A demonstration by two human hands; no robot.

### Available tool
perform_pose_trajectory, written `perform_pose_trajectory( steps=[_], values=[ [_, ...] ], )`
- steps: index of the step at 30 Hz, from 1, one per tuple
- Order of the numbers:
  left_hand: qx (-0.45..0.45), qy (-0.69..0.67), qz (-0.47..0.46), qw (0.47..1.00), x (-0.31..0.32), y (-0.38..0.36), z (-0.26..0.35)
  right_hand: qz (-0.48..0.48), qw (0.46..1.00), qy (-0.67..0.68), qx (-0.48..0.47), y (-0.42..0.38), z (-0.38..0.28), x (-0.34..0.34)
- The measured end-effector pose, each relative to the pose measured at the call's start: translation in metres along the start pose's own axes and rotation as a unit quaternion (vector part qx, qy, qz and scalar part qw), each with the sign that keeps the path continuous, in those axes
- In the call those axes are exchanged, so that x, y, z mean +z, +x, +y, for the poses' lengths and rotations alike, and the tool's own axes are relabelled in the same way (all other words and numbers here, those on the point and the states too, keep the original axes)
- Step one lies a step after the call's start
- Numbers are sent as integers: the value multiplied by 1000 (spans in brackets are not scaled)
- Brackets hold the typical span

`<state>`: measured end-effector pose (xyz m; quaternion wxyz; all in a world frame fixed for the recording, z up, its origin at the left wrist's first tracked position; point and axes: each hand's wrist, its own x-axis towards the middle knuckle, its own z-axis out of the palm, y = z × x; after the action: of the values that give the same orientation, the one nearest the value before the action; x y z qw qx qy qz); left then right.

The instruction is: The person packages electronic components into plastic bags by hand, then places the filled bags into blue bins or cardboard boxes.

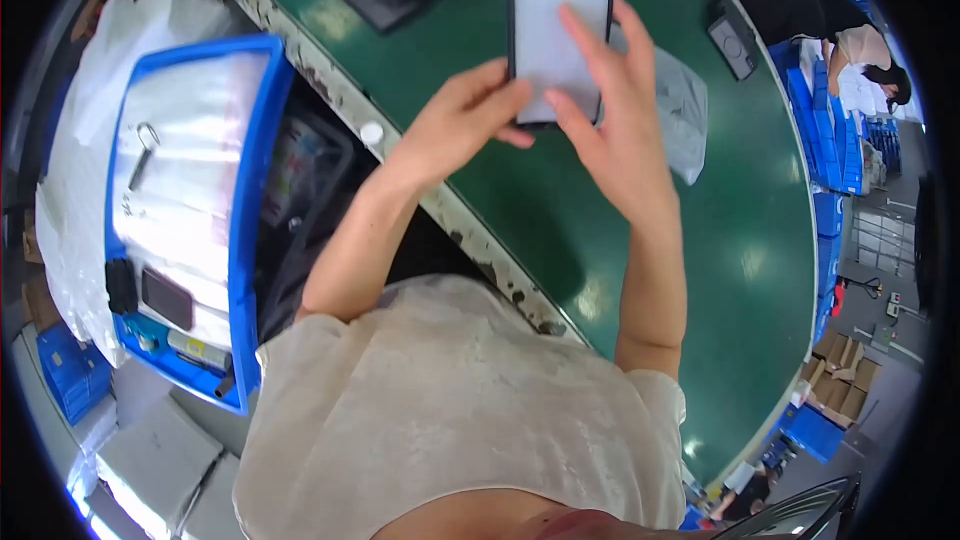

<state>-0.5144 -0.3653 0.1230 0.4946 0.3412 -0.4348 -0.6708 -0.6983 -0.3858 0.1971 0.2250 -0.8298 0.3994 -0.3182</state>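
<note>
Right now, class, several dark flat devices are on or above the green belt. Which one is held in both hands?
The black-framed panel with the pale face. The left hand and right hand grip its lower edge; the dark device near the belt's right edge lies untouched.

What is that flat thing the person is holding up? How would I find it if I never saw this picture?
Start at the long green belt running across the middle. Above it, the left hand and right hand together hold a flat rectangular panel. It has a pale grey-white face inside a thin black border, while the other items lying on the belt nearby are dark all over.
</note>
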Motion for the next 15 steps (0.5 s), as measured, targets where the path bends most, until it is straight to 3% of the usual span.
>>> perform_pose_trajectory(
  steps=[9, 13, 15],
  values=[
    [107, -27, -16, 994, 22, -19, 9, -159, 982, -102, -4, 14, -44, -29],
    [-6, -109, 16, 994, 30, -20, 6, -209, 970, -127, -17, 23, -51, -32],
    [17, -80, 15, 997, 27, -21, 5, -128, 984, -117, -42, 28, -44, -23]
  ],
)
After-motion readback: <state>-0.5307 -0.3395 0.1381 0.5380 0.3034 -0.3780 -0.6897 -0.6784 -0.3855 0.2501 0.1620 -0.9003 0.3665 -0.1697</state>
